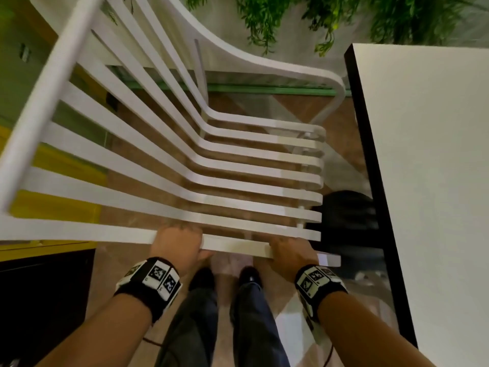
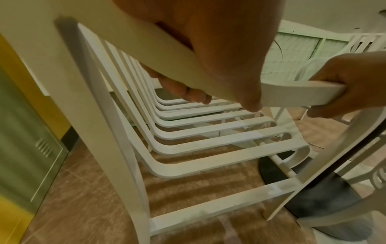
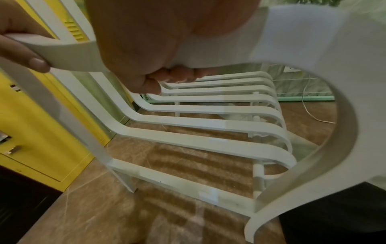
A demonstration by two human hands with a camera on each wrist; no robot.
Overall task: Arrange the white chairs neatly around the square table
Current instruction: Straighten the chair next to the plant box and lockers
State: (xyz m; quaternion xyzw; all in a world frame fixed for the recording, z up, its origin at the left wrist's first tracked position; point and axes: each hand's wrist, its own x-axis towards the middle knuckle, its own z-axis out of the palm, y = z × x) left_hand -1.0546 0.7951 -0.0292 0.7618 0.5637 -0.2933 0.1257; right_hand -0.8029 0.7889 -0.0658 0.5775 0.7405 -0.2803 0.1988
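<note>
Both our hands clamp the chair's near armrest. Head view: left hand [image 1: 177, 243] and right hand [image 1: 287, 254] sit side by side on that armrest, fingers wrapped over its far edge, backs of the hands up. We see the chair [image 1: 211, 165] side-on: backrest rises to our left, seat front points right at the table [image 1: 428, 181]. Seat front is just beside the table's dark edge; contact we can't tell. A dark round base shows below the table edge. Our shoes [image 1: 225, 279] stand on brown tile behind the armrest.

Left wrist view: left hand [image 2: 219, 54] grips the armrest, thumb under, fingers [image 2: 188, 92] curled below the far side. Right hand [image 2: 351, 87] grips the same armrest further along. Seat slats run below; table base [image 2: 325, 206] sits at right. Another white chair [image 2: 365, 43] stands far back.

Right wrist view: right hand [image 3: 150, 49] wraps the armrest, fingers [image 3: 181, 74] curled beneath. Left hand [image 3: 18, 47] pinches the armrest at left. A yellow cabinet [image 3: 31, 123] stands behind the backrest. Whether the chair legs touch the floor, we can't tell.
</note>
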